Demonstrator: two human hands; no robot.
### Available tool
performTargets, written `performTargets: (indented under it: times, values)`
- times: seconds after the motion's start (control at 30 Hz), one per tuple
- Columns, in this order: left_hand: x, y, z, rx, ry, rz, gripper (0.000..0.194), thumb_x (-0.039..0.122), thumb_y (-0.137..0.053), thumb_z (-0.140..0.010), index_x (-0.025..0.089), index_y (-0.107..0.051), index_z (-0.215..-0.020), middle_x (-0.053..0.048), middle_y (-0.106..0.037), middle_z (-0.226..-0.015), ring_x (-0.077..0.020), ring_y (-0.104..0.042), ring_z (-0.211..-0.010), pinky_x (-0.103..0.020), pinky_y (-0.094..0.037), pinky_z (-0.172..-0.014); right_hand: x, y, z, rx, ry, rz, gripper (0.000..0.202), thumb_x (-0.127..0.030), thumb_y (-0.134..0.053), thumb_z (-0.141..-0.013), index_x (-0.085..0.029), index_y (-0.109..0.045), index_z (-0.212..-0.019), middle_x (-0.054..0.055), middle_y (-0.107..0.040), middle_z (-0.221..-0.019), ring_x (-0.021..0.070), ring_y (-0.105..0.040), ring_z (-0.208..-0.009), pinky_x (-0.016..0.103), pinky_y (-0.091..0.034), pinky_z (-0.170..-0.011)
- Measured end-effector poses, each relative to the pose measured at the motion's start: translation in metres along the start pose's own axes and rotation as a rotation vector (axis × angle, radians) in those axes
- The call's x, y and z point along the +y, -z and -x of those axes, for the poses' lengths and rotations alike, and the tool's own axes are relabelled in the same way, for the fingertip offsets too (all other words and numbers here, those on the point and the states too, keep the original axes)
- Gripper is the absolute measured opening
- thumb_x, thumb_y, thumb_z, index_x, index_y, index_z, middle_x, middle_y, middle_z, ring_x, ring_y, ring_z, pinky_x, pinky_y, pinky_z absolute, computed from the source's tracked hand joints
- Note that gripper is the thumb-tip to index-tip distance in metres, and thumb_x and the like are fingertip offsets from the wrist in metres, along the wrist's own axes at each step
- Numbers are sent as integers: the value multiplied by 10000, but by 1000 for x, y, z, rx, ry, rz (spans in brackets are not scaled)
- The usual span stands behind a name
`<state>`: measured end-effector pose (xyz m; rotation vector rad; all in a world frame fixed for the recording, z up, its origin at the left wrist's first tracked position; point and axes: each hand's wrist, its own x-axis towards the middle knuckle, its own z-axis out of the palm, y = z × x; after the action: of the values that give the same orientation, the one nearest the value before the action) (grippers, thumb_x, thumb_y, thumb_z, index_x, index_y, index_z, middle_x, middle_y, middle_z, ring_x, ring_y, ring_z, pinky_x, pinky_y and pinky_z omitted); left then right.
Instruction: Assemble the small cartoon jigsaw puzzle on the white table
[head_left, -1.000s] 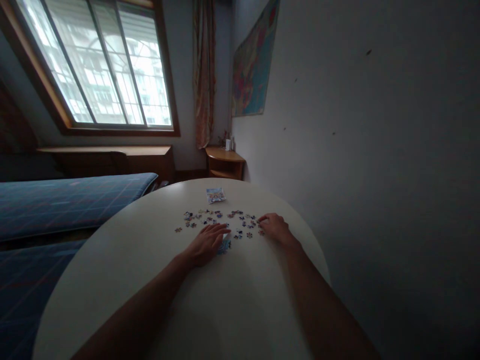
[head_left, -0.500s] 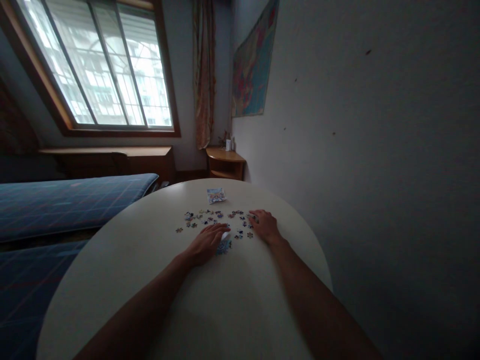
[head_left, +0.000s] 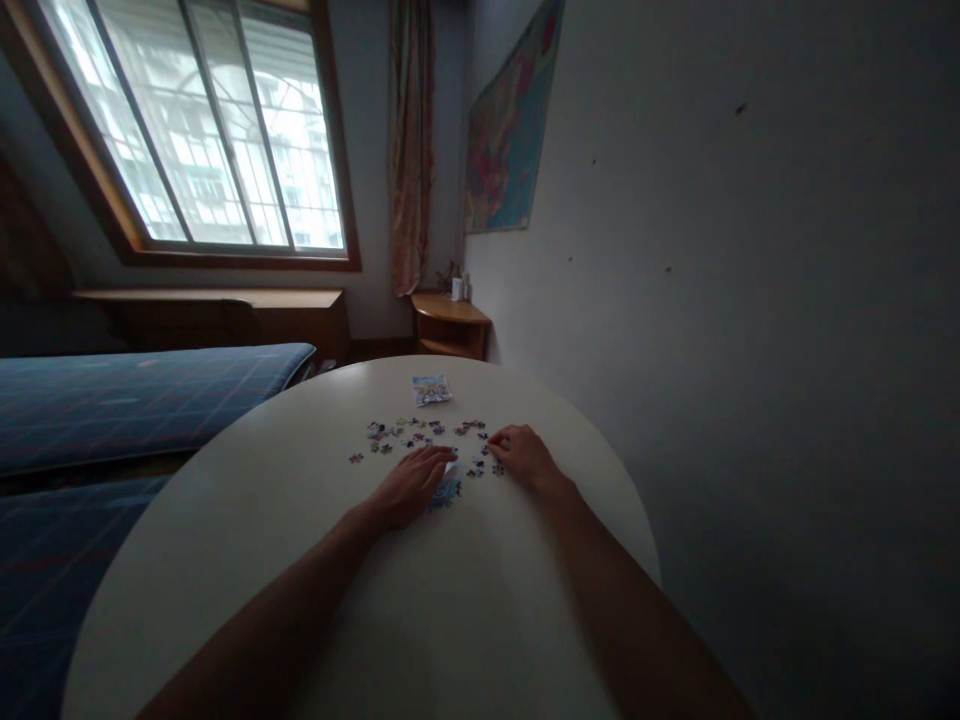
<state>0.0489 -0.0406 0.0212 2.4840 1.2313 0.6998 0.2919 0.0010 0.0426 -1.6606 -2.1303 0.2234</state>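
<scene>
Small jigsaw pieces [head_left: 418, 438] lie scattered over the middle of a round white table [head_left: 300, 560]. My left hand [head_left: 414, 484] rests palm down beside a joined blue patch of puzzle [head_left: 447, 492], partly covering it, with a small white scrap [head_left: 451, 469] by its thumb. Its fingers are extended and pressed together. At the right edge of the pieces, my right hand [head_left: 523, 455] has thumb and forefinger pinched at a small dark piece [head_left: 484, 449]; what lies between the fingertips is too small to make out clearly.
A small picture packet [head_left: 431, 390] lies beyond the pieces. Left of the table is a bed with a blue checked mattress [head_left: 150, 400]. A wooden corner shelf [head_left: 450, 310] stands behind, and a bare wall [head_left: 750, 350] runs along the right.
My right hand has shifted slightly left, and its fingers have closed into a pinch over the right-hand pieces. My left hand has stayed almost where it was.
</scene>
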Motion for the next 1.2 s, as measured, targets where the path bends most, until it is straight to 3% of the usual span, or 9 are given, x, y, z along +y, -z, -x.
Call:
performTargets:
  times: [0.17,0.37,0.57,0.77,0.9,1.2]
  values:
    - [-1,0,0,-5,-13,-12,485,378,-214,-1023,207,-574,-1300,-65,-533,-1407,-214,-455,-1309,-418,-322,-1141,3,0,1,-61,29,-125,317,-244,-645,-804,-199,-715,-1110,55,-732,-1014,180,-646,-962,272,-456,-898]
    - [0,0,1,-22,-3,-34,435,365,-292,-1007,209,-547,-1323,-73,-502,-1433,-231,-439,-1321,-435,-321,-1138,10,-4,-2,-44,-61,5,268,-344,-684,-763,-189,-752,-972,97,-672,-1107,231,-577,-1085,322,-426,-960]
    - [2,0,1,-20,2,-41,437,370,-277,-1012,213,-549,-1316,-70,-502,-1433,-228,-435,-1323,-431,-308,-1144,6,-2,-1,-106,-14,34,197,-335,-645,-783,-228,-758,-904,64,-647,-1172,243,-551,-1111,349,-420,-955]
    - [2,1,2,-33,-9,-63,414,362,-355,-987,219,-526,-1335,-75,-487,-1447,-239,-428,-1327,-434,-312,-1136,4,-2,0,-83,-70,64,261,-366,-648,-771,-229,-735,-974,77,-646,-1148,266,-549,-1112,380,-420,-939]
    - [3,2,3,-51,-9,-91,441,333,-470,-929,214,-506,-1352,-75,-469,-1460,-249,-421,-1331,-429,-303,-1139,4,-2,-1,-108,-33,61,259,-351,-635,-785,-211,-729,-981,86,-635,-1169,267,-537,-1128,381,-413,-935]
    - [1,0,2,-39,-18,-93,443,309,-489,-909,228,-506,-1345,-71,-474,-1455,-247,-421,-1331,-426,-305,-1132,-5,3,4,-136,43,57,205,-339,-634,-800,-229,-735,-939,80,-629,-1180,263,-530,-1134,391,-395,-935]
